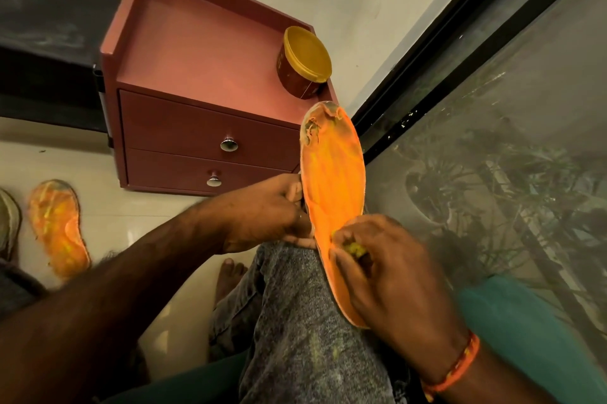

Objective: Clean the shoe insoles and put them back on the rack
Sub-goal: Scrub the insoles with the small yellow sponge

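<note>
Right hand [387, 275], nearest the lens and wearing an orange thread wristband [455, 367], has its fingers curled around a small yellowish-green wad [353, 249], pressed to the heel half of the flat orange foam insole [333, 193], evidently to scrub it. Left hand [269, 213] pinches the insole's edge at mid-length, judged to steady it; the insole is propped upright over the grey-jeaned knee [295, 321]. On the pale floor to the left lies a second orange insole [57, 227], stained. Beyond stands a maroon two-drawer cabinet [197, 81]; on its top sits a brown tub with a yellow lid [303, 61], closed, contents not visible. No rack is identifiable.
</note>
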